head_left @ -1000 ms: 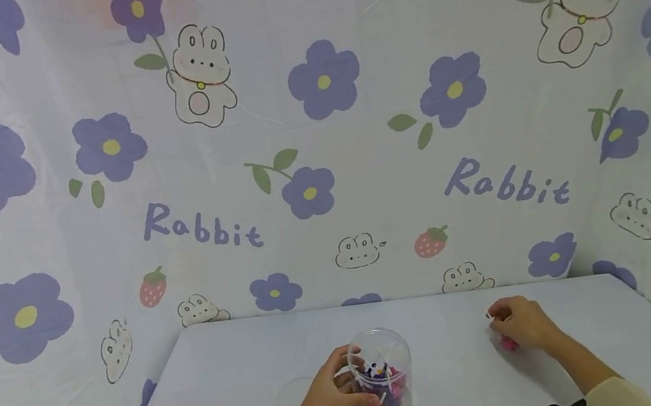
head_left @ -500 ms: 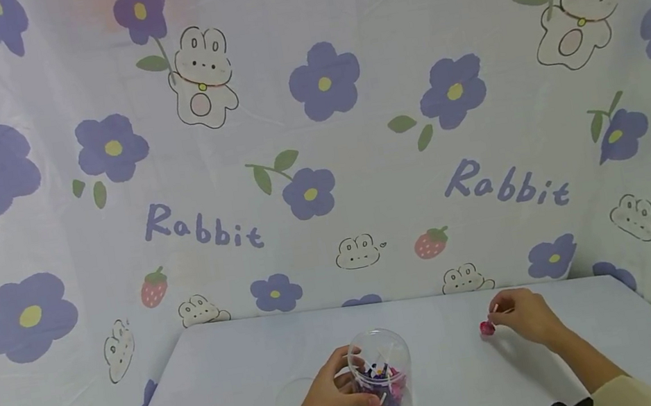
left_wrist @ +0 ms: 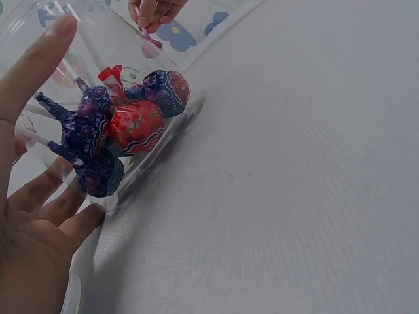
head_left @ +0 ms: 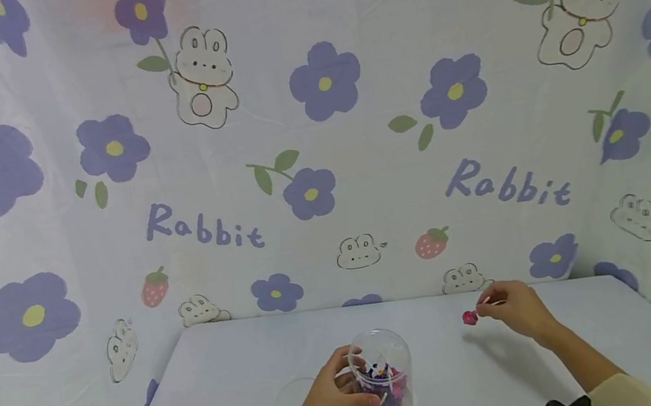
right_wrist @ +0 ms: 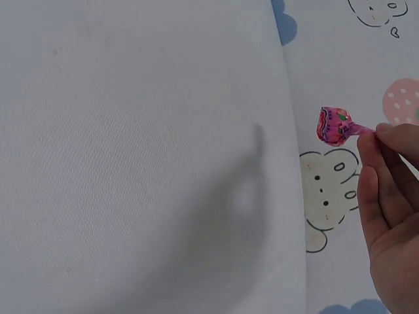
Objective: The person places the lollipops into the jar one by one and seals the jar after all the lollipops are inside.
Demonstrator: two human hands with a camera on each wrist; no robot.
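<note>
My left hand [head_left: 331, 393] grips a clear round jar [head_left: 399, 346] from its left side, the fingers behind and the thumb in front. Inside the jar are several wrapped lollipops, dark purple ones [left_wrist: 88, 124], a red one [left_wrist: 137, 125] and pink ones, with white sticks pointing up; the jar's top is uncovered. Right of the jar, my right hand [head_left: 518, 307] pinches a pink wrapped lollipop [head_left: 470, 317] by its stick between thumb and fingertips, above the table. In the right wrist view the pink wrapper [right_wrist: 335, 126] points away from the fingertips.
A clear round lid [head_left: 286, 402] lies on the white table [head_left: 229, 358], left of the jar and partly behind the left forearm. A patterned cloth [head_left: 381, 152] with flowers and rabbits hangs behind the table.
My right hand has lifted the pink lollipop off the table and moved it up and left, its head now pointing left. The left hand and jar have stayed in place.
</note>
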